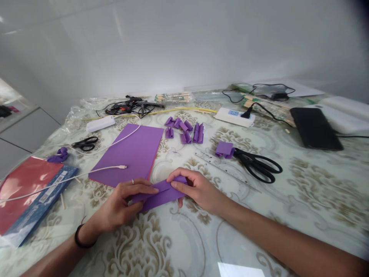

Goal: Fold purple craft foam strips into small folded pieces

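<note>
A strip of purple paper [161, 199], partly folded along its length, is held between both hands just above the table. My left hand [123, 202] pinches its left end, fingers on top and thumb at the near edge. At the right end, my right hand [198, 188] grips the paper with thumb and index finger, the other fingers underneath. Beyond the hands lies a stack of purple sheets [135, 148] with a red edge showing. Several small folded purple paper pieces [186, 130] sit farther back. Another folded piece [225, 149] rests over the tips of large black scissors [259, 163].
A clear ruler [225, 169] lies right of centre. At left are small black scissors [85, 144], a white cable [106, 168] and a red paper pack [29, 192]. A glue gun [144, 104], power strip [235, 116] and black phone [315, 128] lie farther back.
</note>
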A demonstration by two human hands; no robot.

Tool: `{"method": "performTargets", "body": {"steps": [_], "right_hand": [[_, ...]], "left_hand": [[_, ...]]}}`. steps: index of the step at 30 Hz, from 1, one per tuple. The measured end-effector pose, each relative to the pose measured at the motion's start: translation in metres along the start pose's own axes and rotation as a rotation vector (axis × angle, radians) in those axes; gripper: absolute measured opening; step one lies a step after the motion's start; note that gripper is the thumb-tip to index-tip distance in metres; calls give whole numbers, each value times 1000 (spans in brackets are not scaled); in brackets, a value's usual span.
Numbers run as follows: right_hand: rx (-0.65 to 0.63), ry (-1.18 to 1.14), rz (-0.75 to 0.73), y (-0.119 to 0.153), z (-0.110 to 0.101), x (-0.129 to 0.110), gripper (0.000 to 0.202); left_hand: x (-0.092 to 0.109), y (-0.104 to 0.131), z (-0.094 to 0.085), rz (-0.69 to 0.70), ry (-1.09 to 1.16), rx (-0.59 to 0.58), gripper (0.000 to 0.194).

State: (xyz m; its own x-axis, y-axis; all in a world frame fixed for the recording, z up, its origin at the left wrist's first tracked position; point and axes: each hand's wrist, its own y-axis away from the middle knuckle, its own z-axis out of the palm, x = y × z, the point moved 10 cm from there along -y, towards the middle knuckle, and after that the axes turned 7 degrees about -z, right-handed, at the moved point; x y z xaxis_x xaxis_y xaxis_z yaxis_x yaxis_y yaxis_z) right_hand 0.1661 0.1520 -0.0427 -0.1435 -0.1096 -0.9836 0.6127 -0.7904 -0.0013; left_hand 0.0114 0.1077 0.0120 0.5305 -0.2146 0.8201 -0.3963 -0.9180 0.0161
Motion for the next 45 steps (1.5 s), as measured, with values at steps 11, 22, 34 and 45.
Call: {"method": "performTargets", "body": {"steps": [11,22,34,45], "right_hand": [[24,-26,-33,0,0,-3,29],[38,-36,-16,0,1,-5,30],[39,-44,-10,0,1,-4,29],[28,22,-34,-1,0,-7,28]], "left_hand": [[3,1,-1,-36,-26,31,32],[-1,-2,-1,-32,51,40,26],[-8,-6,-2,-66,9,101,22],[-6,-7,-1,-43,2,110,22]]}}
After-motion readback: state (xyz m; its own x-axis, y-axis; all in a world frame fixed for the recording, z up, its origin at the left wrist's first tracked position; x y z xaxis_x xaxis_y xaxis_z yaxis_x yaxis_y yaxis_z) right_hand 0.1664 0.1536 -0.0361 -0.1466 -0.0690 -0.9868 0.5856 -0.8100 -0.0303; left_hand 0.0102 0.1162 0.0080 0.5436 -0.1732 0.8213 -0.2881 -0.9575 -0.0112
